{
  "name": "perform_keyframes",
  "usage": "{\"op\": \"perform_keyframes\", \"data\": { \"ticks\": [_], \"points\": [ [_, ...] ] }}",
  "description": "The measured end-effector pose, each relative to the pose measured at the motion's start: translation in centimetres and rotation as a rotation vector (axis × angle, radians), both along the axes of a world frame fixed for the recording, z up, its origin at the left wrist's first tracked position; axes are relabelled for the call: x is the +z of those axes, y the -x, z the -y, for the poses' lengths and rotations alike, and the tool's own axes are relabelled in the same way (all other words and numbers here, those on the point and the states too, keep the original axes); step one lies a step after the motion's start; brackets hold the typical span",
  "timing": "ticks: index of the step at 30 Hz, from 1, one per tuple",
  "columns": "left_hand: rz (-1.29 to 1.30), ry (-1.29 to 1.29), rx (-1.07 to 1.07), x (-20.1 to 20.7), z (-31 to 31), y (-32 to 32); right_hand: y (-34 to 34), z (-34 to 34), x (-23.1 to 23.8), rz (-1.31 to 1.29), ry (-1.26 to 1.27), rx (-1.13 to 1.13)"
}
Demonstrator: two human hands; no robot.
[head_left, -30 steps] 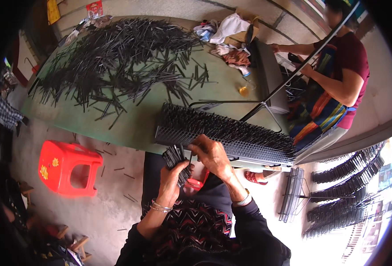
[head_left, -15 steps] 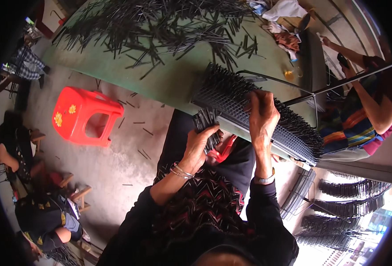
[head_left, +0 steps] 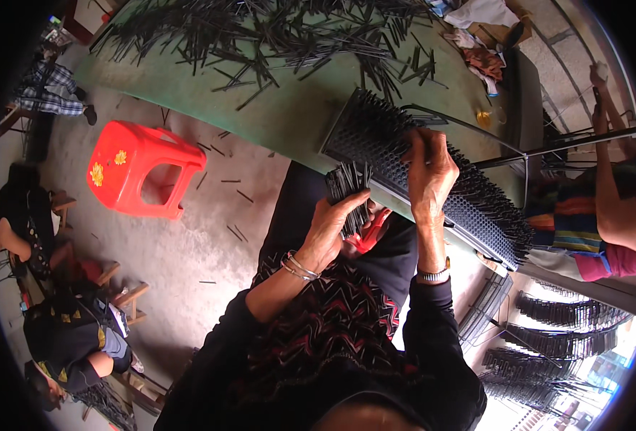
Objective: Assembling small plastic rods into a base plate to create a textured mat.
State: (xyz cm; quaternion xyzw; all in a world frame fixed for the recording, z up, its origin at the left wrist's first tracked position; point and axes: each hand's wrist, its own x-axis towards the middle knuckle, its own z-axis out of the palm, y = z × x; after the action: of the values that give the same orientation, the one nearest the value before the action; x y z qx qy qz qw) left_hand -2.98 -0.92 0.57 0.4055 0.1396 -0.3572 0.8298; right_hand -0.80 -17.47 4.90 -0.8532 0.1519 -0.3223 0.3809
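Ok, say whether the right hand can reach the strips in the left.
Probably yes: the right hand is close by, at the black rack, and the strips jut out of the left hand with nothing visibly between.

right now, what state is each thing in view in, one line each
left hand: closed around strips
black strip bundle: gripped, uneven ends
right hand: fingers bent at the rack, grip unclear
perforated rack: partly filled, near-side holes bare
loose strips: heaped on green table
red stool: upright, unoccupied
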Motion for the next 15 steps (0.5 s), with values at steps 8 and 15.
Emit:
{"op": "perform_keyframes", "data": {
  "ticks": [8, 15],
  "points": [
    [0.057, 0.008, -0.026, -0.2, 0.1, 0.0, -0.4, 0.2, -0.3, -0.031, 0.416, 0.070],
    [0.059, 0.081, 0.015, 0.6, -0.3, -0.2, 1.2, 0.2, 1.1, -0.134, 0.102, 0.185]
  ]
}}
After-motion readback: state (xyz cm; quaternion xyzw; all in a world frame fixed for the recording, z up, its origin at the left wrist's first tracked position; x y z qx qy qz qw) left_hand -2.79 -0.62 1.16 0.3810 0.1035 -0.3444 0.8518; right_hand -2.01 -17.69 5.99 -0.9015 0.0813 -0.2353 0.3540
